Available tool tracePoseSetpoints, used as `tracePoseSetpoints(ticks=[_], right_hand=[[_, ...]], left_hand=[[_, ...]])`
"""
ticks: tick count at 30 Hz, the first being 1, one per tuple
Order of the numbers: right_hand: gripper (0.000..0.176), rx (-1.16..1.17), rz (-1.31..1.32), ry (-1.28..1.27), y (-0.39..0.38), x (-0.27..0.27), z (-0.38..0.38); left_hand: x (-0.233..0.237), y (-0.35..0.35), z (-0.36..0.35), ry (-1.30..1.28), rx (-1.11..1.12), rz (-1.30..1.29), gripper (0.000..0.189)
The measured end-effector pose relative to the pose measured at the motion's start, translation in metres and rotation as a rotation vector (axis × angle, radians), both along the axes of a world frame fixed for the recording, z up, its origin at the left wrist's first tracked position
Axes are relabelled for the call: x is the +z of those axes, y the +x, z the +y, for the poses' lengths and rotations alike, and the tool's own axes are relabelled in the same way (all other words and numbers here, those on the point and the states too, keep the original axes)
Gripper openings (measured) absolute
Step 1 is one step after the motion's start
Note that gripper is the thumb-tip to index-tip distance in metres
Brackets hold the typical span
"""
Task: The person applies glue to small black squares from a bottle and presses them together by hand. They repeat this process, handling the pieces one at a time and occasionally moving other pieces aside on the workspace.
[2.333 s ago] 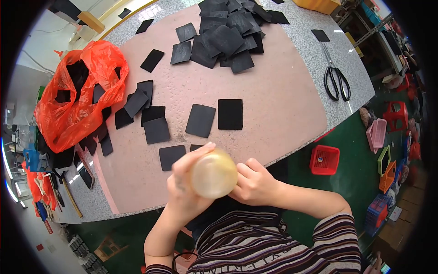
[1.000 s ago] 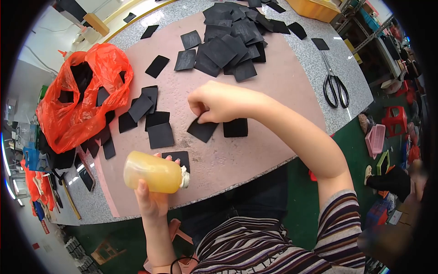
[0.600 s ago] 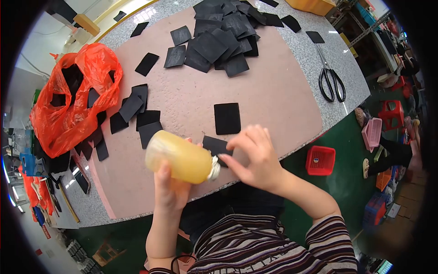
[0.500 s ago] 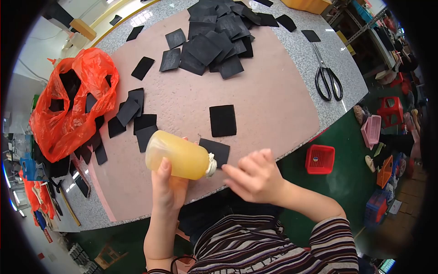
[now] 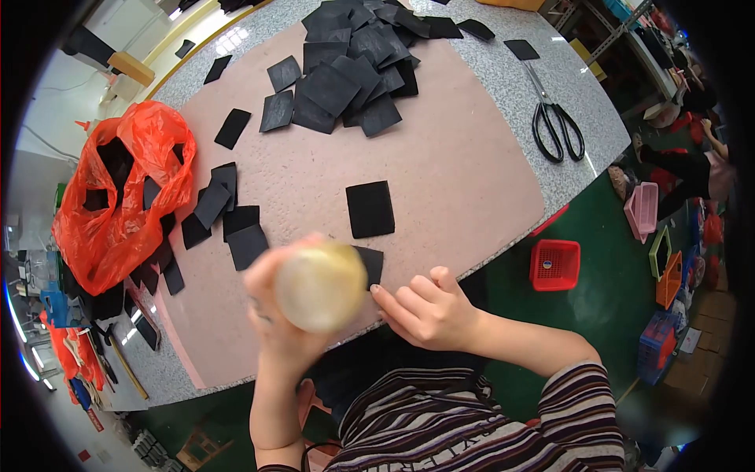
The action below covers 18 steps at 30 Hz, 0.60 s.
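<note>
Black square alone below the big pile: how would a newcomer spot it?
On the table, find the big pink mat. The black square lies just above the piece partly hidden by the bottle. It looks deeper black than that greyer piece and touches no other.

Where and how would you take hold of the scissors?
I'd take the scissors by their black handle loops, coming from the wearer's side with the right hand: the loops face the wearer, while the metal blades point away toward a black square.
</note>
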State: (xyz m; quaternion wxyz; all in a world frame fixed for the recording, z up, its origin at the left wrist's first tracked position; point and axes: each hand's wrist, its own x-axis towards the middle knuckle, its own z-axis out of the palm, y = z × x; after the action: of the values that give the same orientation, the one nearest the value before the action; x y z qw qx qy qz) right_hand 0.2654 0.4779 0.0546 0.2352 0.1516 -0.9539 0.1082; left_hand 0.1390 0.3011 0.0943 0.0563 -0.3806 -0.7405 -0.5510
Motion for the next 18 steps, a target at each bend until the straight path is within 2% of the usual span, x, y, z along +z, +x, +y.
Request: tracePoseSetpoints(ticks=[1,2,4,5,7,8,9,10,12,15,16,17,18], right_hand=[[0.029,0.017,-0.023,0.021,0.001,0.002,0.0],[0.029,0.025,-0.014,0.022,0.001,0.002,-0.001],[0.03,0.034,0.019,0.031,-0.002,0.0,0.001],[0.024,0.025,-0.013,0.015,0.0,-0.002,-0.001],[0.023,0.002,-0.127,-0.217,-0.01,0.011,0.005],[0.022,-0.005,-0.18,-0.33,-0.022,0.022,0.011],[0.024,-0.108,-0.263,-0.451,-0.034,0.033,0.018],[0.027,-0.165,-0.305,-0.471,-0.045,0.037,0.024],[0.021,-0.072,-0.335,-0.393,-0.061,0.033,0.028],[0.009,0.164,-0.492,-0.465,-0.093,0.047,0.03],[0.003,0.116,-0.443,-0.728,-0.114,0.062,0.038],[0.009,0.073,-0.317,-0.732,-0.143,0.07,0.054],[0.016,0.061,-0.374,-0.948,-0.182,0.065,0.077]], left_hand=[[0.004,0.01,0.001,-0.041,-0.113,-0.018,0.072],[0.01,0.014,0.003,-0.207,-0.198,0.003,0.072],[0.004,0.008,-0.008,-0.273,-0.095,-0.056,0.073],[0.005,-0.001,-0.017,-0.319,0.02,0.039,0.072],[0.009,-0.021,-0.036,-0.409,0.251,0.227,0.07],[0.01,-0.025,-0.041,-0.235,0.25,0.135,0.071],[0.011,-0.027,-0.047,-0.066,0.245,0.038,0.073],[0.012,-0.024,-0.055,0.098,0.242,-0.065,0.075],[0.011,-0.018,-0.069,0.073,0.272,-0.066,0.079],[0.007,-0.011,-0.083,0.092,0.317,-0.113,0.082],[0.005,-0.009,-0.085,0.1,0.335,-0.145,0.082],[0.004,-0.007,-0.086,0.103,0.351,-0.154,0.083],[0.003,-0.005,-0.086,0.111,0.351,-0.179,0.084]])
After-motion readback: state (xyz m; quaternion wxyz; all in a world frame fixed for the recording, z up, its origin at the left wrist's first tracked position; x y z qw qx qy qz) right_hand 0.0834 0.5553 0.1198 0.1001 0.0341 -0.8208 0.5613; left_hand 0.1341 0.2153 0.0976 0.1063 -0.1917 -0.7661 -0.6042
